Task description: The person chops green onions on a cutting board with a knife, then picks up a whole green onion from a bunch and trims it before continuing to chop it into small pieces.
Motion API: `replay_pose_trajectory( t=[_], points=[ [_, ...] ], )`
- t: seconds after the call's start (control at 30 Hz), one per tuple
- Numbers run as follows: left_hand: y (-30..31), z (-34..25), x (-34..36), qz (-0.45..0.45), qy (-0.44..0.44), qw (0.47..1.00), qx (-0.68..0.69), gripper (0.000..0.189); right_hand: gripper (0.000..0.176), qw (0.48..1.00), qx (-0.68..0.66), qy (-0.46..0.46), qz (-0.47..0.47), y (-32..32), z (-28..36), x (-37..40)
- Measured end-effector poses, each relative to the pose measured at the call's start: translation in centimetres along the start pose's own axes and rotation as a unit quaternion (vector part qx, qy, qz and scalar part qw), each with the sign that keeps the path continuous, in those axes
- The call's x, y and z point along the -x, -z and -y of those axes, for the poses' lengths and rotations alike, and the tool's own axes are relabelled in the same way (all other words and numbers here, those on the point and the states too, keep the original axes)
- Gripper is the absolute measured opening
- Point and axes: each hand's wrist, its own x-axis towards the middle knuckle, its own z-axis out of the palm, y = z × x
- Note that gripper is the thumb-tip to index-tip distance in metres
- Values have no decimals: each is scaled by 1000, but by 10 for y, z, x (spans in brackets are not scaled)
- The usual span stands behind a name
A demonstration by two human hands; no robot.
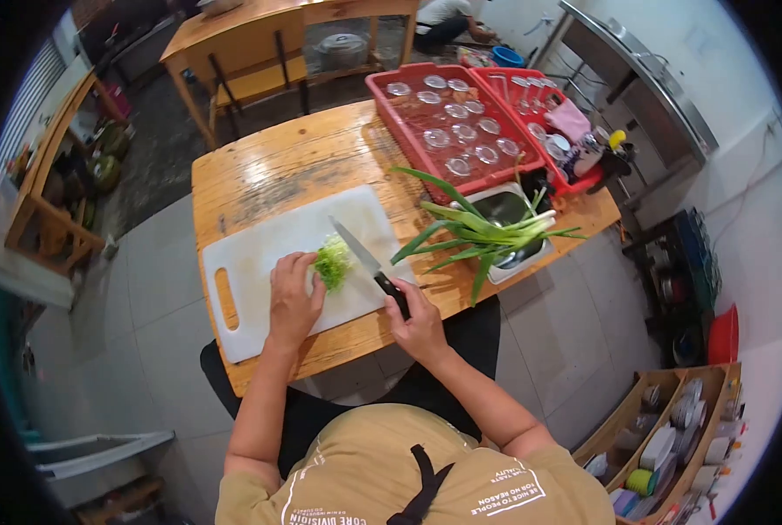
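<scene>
A white cutting board (259, 232) lies on the wooden table, with a small pile of chopped green onion (332, 262) on it. My left hand (295, 296) rests at the left side of the pile, fingertips touching it; whether it grips any pieces is too small to tell. Wrapped round the black handle of a knife (356, 245) is my right hand (417, 319), at the board's right edge. The blade points up and left, just right of the pile. Long green onions (487, 232) lie across a metal container (544, 248) to the right.
A red crate (389, 118) of upturned glasses stands at the table's back right, beside a red basket (568, 185) of glassware and utensils. A wooden chair (255, 57) stands beyond the table. Farther back, a person (443, 22) crouches near a blue basin (507, 57).
</scene>
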Motion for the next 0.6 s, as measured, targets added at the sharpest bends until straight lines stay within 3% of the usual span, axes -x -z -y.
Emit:
replay_pose_trajectory(
  t=[0.1, 0.27, 0.6],
  points=[
    [5, -13, -15, -22, 8, 999, 40, 33, 33, 1000, -21, 16, 18, -7, -4, -11],
    [13, -50, -47, 5, -56, 997, 52, 28, 34, 997, -57, 14, -43, -27, -25, -8],
    [-22, -113, -108, 77, -181, 976, 91, 26, 39, 998, -42, 43, 1, -22, -24, -2]
  ],
)
